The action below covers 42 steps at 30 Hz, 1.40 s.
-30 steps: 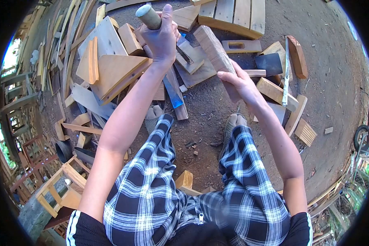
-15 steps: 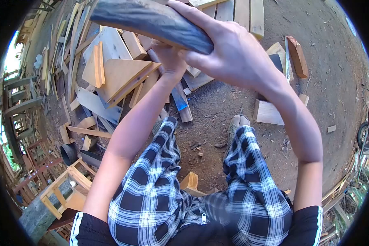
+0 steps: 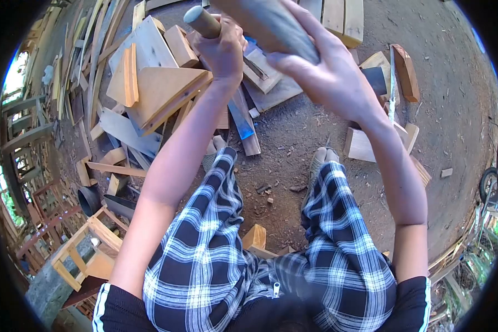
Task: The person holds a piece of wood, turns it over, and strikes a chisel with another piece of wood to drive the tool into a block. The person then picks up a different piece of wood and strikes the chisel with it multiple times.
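Note:
My left hand [image 3: 222,51] is wrapped round a rounded wooden handle [image 3: 202,21], whose end points up and to the left; the rest of that tool is hidden. Held up close to the camera, a thick, blurred piece of wood [image 3: 276,26] runs out past the top edge. My right hand [image 3: 326,69] grips its lower right end, thumb below and fingers on the far side. Beneath my hands lie a pale board [image 3: 263,71] and a wider plank [image 3: 279,94] on the ground.
Wooden blocks and boards [image 3: 163,94] are heaped at the left. A long plank with a blue patch [image 3: 243,122] points toward my feet. At the right lie a reddish block [image 3: 405,73], a saw-like blade [image 3: 393,83] and a pale block [image 3: 361,145]. A wooden frame [image 3: 86,252] stands lower left.
The thick piece of wood has moved up and right with my right hand. My left hand has risen, and the handle in it now shows. The view has shifted slightly.

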Motion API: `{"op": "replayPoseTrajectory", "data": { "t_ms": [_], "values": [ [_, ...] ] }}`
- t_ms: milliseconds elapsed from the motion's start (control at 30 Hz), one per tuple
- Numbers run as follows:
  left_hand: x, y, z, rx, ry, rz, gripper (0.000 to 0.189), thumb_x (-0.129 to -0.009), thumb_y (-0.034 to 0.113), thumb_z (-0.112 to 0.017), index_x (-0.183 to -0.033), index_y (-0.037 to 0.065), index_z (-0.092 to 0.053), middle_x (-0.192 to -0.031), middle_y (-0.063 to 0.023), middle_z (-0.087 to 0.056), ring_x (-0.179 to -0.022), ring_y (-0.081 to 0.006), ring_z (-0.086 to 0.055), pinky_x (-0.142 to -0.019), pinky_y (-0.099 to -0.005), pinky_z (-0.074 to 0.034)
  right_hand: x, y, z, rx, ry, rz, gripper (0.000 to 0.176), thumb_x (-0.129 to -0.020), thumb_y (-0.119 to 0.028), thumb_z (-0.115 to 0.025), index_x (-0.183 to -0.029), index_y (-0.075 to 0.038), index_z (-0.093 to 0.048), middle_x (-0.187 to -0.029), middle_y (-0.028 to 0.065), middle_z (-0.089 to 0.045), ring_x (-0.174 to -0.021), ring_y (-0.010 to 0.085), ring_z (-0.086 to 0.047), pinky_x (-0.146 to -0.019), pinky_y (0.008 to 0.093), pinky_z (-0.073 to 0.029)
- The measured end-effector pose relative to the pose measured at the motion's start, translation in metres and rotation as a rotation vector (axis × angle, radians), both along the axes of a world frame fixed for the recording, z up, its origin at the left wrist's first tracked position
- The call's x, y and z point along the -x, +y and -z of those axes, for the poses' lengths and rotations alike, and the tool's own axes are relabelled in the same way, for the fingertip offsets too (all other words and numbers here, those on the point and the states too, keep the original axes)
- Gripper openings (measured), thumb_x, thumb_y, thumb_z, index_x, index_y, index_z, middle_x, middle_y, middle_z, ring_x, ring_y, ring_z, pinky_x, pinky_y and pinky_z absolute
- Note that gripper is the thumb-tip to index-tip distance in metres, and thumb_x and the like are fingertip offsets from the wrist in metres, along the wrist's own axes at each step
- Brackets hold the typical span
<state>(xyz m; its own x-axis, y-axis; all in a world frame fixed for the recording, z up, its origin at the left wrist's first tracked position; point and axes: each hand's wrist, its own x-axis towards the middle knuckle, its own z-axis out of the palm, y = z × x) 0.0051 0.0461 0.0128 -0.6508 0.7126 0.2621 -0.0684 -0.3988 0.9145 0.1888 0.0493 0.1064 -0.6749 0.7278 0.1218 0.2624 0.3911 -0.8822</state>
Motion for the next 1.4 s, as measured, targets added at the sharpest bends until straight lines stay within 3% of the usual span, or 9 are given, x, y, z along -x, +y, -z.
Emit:
{"op": "replayPoseTrajectory", "data": {
  "t_ms": [67,100,233,367,467,600,667,967,1400],
  "values": [
    [0.009,0.003,-0.004,0.076,-0.188,0.112,0.022,-0.092,0.017,-0.070,-0.082,0.005,-0.054,-0.059,-0.0011,-0.052,-0.047,-0.0115,-0.051,-0.046,-0.0279,-0.043,-0.009,-0.002,0.033,0.167,0.066,0.181,0.085,-0.082,-0.048,-0.067,-0.149,-0.005,-0.037,-0.132,0.0204,-0.057,-0.116,0.0274,-0.058,-0.098,0.0406,-0.047],
    [0.012,0.009,-0.004,0.118,-0.183,0.054,0.034,-0.094,0.019,-0.068,-0.071,0.008,-0.044,-0.054,0.0004,-0.042,-0.041,-0.0089,-0.037,-0.042,-0.0276,-0.034,-0.015,-0.002,0.040,0.241,0.060,0.193,0.084,-0.083,-0.047,-0.068,-0.149,-0.006,-0.037,-0.133,0.0198,-0.056,-0.119,0.0269,-0.057,-0.100,0.0395,-0.045],
    [0.033,0.013,-0.003,0.254,-0.300,-0.028,0.044,-0.096,0.029,-0.063,-0.064,0.010,-0.040,-0.052,0.0007,-0.038,-0.040,-0.0107,-0.037,-0.042,-0.0300,-0.034,-0.031,-0.017,0.053,0.511,0.045,0.215,0.080,-0.086,-0.044,-0.065,-0.150,-0.006,-0.037,-0.140,0.0170,-0.049,-0.132,0.0265,-0.045,-0.111,0.0392,-0.033],
    [0.033,0.011,-0.011,0.208,-0.249,-0.026,0.044,-0.096,0.029,-0.064,-0.063,0.010,-0.041,-0.053,0.0006,-0.039,-0.040,-0.0107,-0.037,-0.042,-0.0299,-0.033,-0.043,-0.026,0.071,0.546,0.021,0.199,0.081,-0.084,-0.044,-0.069,-0.149,-0.006,-0.037,-0.129,0.0178,-0.057,-0.118,0.0249,-0.055,-0.101,0.0381,-0.043],
    [0.024,0.017,-0.011,0.179,-0.221,-0.026,0.042,-0.095,0.026,-0.066,-0.065,0.010,-0.041,-0.053,0.0007,-0.040,-0.040,-0.0104,-0.037,-0.041,-0.0293,-0.034,-0.047,-0.029,0.075,0.540,-0.016,0.241,0.082,-0.084,-0.043,-0.069,-0.149,-0.006,-0.036,-0.129,0.0183,-0.057,-0.117,0.0246,-0.055,-0.100,0.0380,-0.043],
    [0.015,0.024,-0.010,0.143,-0.174,-0.019,0.034,-0.094,0.023,-0.069,-0.072,0.007,-0.047,-0.054,0.0005,-0.041,-0.039,-0.0096,-0.040,-0.040,-0.0293,-0.036,-0.051,-0.028,0.082,0.519,-0.005,0.254,0.082,-0.084,-0.042,-0.070,-0.150,-0.006,-0.035,-0.130,0.0188,-0.057,-0.118,0.0247,-0.055,-0.101,0.0380,-0.043],
    [0.010,0.028,-0.008,0.215,-0.205,-0.056,0.041,-0.094,0.024,-0.069,-0.062,0.014,-0.046,-0.050,0.0056,-0.043,-0.038,-0.0054,-0.039,-0.035,-0.0236,-0.030,-0.052,-0.027,0.078,0.549,-0.002,0.239,0.084,-0.084,-0.042,-0.070,-0.151,-0.005,-0.034,-0.131,0.0196,-0.056,-0.120,0.0257,-0.055,-0.102,0.0389,-0.043],
    [0.003,0.029,-0.009,0.182,-0.168,-0.016,0.032,-0.092,0.032,-0.071,-0.078,0.015,-0.047,-0.051,0.0059,-0.040,-0.035,-0.0056,-0.036,-0.033,-0.0238,-0.030,-0.053,-0.030,0.084,0.530,-0.048,0.248,0.088,-0.083,-0.045,-0.070,-0.151,-0.004,-0.032,-0.137,0.0214,-0.052,-0.125,0.0279,-0.052,-0.105,0.0400,-0.041],
    [-0.006,0.032,-0.014,0.247,-0.143,-0.050,0.033,-0.093,0.032,-0.071,-0.077,0.014,-0.048,-0.051,0.0063,-0.042,-0.035,-0.0056,-0.037,-0.032,-0.0234,-0.031,-0.050,-0.028,0.085,0.547,-0.054,0.227,0.089,-0.084,-0.049,-0.069,-0.153,-0.008,-0.030,-0.142,0.0191,-0.046,-0.133,0.0287,-0.045,-0.111,0.0439,-0.034]
  ]
}}
